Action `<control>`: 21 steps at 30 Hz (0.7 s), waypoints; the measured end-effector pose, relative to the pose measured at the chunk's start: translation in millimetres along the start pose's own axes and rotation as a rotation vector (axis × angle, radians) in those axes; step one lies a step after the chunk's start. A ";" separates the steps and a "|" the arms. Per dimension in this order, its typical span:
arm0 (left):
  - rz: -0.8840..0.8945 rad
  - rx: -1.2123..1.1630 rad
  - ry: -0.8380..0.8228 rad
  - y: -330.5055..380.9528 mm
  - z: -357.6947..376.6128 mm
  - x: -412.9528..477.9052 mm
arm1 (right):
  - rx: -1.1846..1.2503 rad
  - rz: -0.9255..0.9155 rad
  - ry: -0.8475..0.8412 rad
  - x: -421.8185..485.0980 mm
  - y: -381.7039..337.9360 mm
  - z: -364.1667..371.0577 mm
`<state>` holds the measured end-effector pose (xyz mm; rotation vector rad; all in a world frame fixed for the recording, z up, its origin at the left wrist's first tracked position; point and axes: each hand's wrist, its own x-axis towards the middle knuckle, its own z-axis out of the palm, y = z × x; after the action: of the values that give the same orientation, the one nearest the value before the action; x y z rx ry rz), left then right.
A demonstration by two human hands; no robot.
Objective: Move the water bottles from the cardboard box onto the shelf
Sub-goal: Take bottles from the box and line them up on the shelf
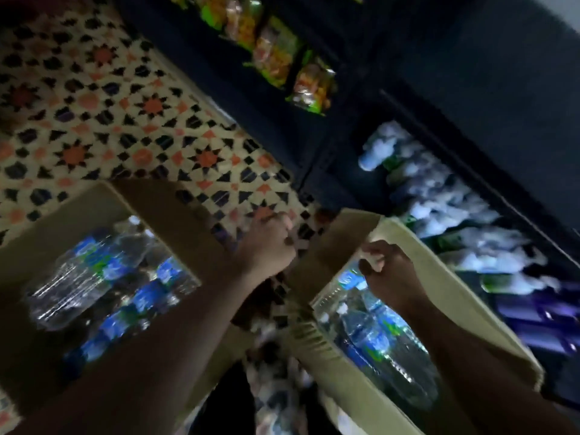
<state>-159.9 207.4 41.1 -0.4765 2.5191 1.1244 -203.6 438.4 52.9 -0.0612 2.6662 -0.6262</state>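
You are at the opening stage, as I judge it: no bottle is in either hand yet, and both hands are on the cardboard box (489,312) that sits at about four o'clock in the view. Your right hand (389,271) has its fingers curled tight around the edge of the box's far flap (405,233), apparently folding it back. Your left hand (270,243) is closed into a fist at the box's ten o'clock corner; the blur hides whether it pinches cardboard or nothing, so I cannot tell what it holds.

The water bottles (376,337), clear with blue labels, lie packed inside this box, just below your right hand. A second open box (103,202) of the same bottles sits at eight o'clock on the patterned tile floor (94,98).

The dark shelf (489,89) runs from twelve to three o'clock. Its lower tier already carries a row of white-capped bottles (439,196), with purple packs (539,321) at the three o'clock end and snack packets (276,54) on the tier above.

Next, you will likely need the flap fully clear, then a grip on one bottle near its neck and a lift toward two o'clock, into whatever gap the row leaves.
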 end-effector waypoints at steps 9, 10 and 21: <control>0.153 0.111 -0.203 95.1 152.4 9.8 | 0.097 0.342 -0.081 -48.3 183.3 -17.0; 0.161 0.150 -0.227 97.5 170.2 14.0 | 0.100 0.372 -0.081 -52.1 201.3 -12.1; 0.073 0.488 -0.279 76.1 304.5 44.2 | 0.182 0.383 -0.036 -43.1 315.6 62.8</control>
<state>-180.4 479.3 -120.5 -0.0892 2.4528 0.5161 -124.4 701.4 -120.1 0.4723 2.4758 -0.7234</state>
